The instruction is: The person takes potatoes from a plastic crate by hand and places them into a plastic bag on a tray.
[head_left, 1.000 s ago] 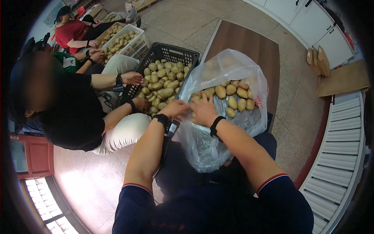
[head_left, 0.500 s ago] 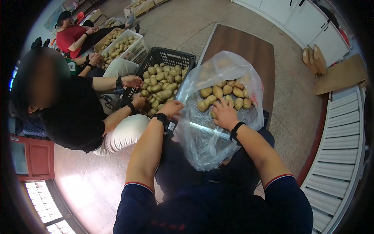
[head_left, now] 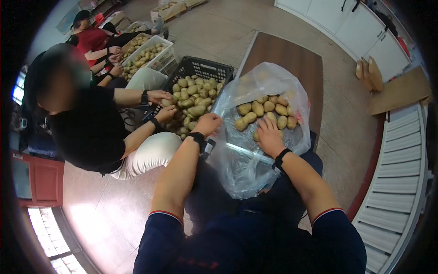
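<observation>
A clear plastic bag lies spread in front of me, with several potatoes in its far part. My right hand reaches into the bag, palm down, its fingers stretched over the potatoes and touching them. One potato peeks out beside its thumb. At the bag's left edge, my left hand is closed with the fingertips on the plastic; the exact pinch is partly hidden. Just beyond it stands a black crate full of potatoes.
A brown bench top lies beneath the bag. On my left, a co-worker in black holds a potato over the crate. Another person in red sits behind a white crate. A white radiator lines the right wall.
My right hand has shifted slightly within the bag, and some potatoes sit differently. My left hand stays at the bag's edge. The co-worker's hands have come together around a potato.
</observation>
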Motion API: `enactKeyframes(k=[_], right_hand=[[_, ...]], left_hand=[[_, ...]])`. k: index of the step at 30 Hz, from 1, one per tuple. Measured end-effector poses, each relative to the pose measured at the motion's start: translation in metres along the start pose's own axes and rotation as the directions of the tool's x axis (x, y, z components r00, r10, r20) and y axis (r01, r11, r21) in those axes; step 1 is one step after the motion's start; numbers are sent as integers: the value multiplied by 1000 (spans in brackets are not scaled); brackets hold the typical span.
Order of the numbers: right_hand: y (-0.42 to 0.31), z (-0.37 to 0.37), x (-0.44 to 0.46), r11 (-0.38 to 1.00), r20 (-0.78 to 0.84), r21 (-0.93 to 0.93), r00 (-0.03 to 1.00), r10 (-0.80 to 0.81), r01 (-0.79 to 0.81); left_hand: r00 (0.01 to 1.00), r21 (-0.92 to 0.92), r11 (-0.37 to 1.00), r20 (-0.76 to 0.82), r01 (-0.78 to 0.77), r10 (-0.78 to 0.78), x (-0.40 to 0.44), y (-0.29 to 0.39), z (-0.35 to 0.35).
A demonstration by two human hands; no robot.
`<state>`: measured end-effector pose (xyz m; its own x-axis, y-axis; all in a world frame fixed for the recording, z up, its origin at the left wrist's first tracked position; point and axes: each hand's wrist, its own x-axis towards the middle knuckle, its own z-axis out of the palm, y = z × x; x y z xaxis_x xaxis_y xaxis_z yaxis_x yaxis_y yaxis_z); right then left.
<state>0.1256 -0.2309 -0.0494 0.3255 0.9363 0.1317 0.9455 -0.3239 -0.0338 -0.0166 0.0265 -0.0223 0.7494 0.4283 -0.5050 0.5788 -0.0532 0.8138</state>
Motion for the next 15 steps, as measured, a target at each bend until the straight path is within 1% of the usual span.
enactKeyframes(k=[1, 2, 4, 6, 8, 9, 11, 12, 14, 15], right_hand=[[0, 2, -1, 1000, -26, -1, 999, -24, 24], [-3, -1, -2, 999, -32, 1, 999, -38, 38], [-7, -8, -4, 995, -36, 85, 998, -42, 45], [-12, -12, -4, 993, -52, 115, 998, -33, 39], [-12, -11, -5, 985, -7, 173, 1000, 3, -2], [-13, -10, -7, 985, -8, 171, 1000, 7, -5], [-14, -10, -13, 951, 12, 299, 997, 81, -81], [-13, -9, -15, 951, 14, 296, 996, 91, -91], [-10, -1, -18, 911, -58, 397, 987, 149, -114], [-9, 3, -19, 863, -39, 482, 980, 196, -153]], left_hand=[[999, -18, 999, -26, -34, 33, -2, 2, 4], [999, -20, 999, -41, -33, 33, -3, 4, 5], [996, 32, 996, -5, -86, 86, -6, 9, 9], [995, 37, 995, -27, -91, 92, -9, 12, 13], [995, 108, 990, 41, -93, 89, -10, 16, 15], [995, 109, 989, 44, -96, 92, -11, 17, 16], [996, 110, 990, 45, -85, 81, -12, 19, 20], [995, 112, 990, 55, -90, 84, -12, 20, 22], [997, 146, 986, 37, -77, 73, -15, 23, 25], [996, 131, 988, 50, -80, 75, -16, 23, 26]])
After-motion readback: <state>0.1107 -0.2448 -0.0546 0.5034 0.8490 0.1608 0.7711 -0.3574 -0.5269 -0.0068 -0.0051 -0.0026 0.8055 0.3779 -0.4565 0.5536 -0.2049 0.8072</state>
